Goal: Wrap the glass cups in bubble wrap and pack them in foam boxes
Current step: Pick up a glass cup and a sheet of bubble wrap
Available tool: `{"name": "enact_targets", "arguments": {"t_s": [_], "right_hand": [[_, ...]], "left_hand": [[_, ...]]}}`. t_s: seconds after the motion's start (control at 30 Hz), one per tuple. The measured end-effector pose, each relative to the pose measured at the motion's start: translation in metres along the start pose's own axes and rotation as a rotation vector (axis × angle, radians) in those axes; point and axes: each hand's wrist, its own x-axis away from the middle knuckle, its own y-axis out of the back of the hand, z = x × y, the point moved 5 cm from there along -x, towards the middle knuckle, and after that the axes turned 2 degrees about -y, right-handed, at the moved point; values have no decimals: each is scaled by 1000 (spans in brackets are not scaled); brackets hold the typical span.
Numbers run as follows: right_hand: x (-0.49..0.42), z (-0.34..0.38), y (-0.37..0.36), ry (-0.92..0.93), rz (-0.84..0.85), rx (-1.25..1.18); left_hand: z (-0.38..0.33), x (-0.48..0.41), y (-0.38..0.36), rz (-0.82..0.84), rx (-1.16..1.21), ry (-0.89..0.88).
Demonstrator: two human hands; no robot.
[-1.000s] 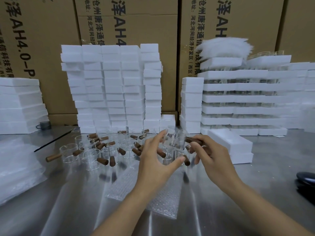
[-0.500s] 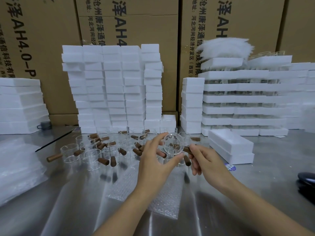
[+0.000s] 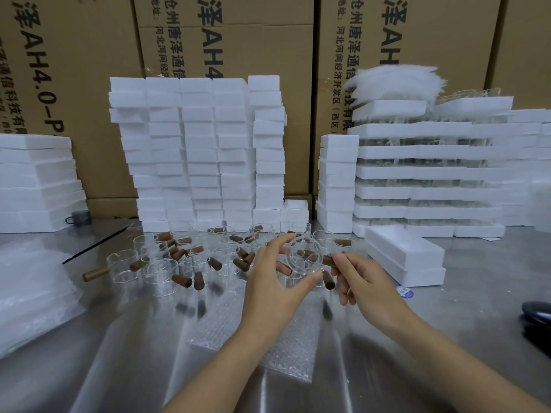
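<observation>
Above the near middle of the desk (image 3: 447, 338) a glass cup (image 3: 304, 257) is held in the air, tipped on its side so that a round end faces the camera. The left hand (image 3: 274, 278) takes it in a wide grip, thumb under the rim and forefinger arched over the top. The right hand (image 3: 366, 281) keeps a narrow grip, pinching the cup's brown wooden handle (image 3: 328, 260).

Below both wrists a bubble wrap sheet (image 3: 283, 344) lies flat on the desk, which is bare metal, shiny enough to mirror what stands on it. Beyond the hands is a crowd of loose cups (image 3: 179, 263), mostly upright, their handles pointing all ways. A pile of clear wrap (image 3: 29, 293) lies at the left edge. A dark rounded object (image 3: 536, 314) sits at the right edge, too cropped to name.

Tall printed cardboard cartons (image 3: 226, 40) wall off the back. Against them rises a block of closed foam boxes (image 3: 196, 150), contents hidden. Two more closed boxes (image 3: 405, 257) lie stacked just right of the hands. Behind those, layered foam trays (image 3: 432, 174) show glassware between the layers, with a fanned heap of thin white sheets (image 3: 393, 81) on top. Foam slabs (image 3: 35, 180) are stacked far left.
</observation>
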Motion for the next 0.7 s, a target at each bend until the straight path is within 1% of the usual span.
{"name": "enact_targets", "arguments": {"t_s": [0.17, 0.3, 0.4, 0.47, 0.6, 0.7], "right_hand": [[1, 4, 2, 25, -41, -29], [3, 13, 6, 68, -84, -55], [5, 21, 7, 110, -88, -49], [7, 21, 6, 110, -52, -18], [9, 14, 0, 105, 49, 140], [12, 11, -7, 102, 131, 170]], "left_hand": [[-1, -1, 0, 22, 80, 29], [-2, -1, -3, 91, 47, 12], [0, -2, -3, 91, 50, 24], [1, -3, -2, 82, 73, 31], [0, -5, 0, 72, 171, 59], [1, -7, -1, 98, 251, 104]]}}
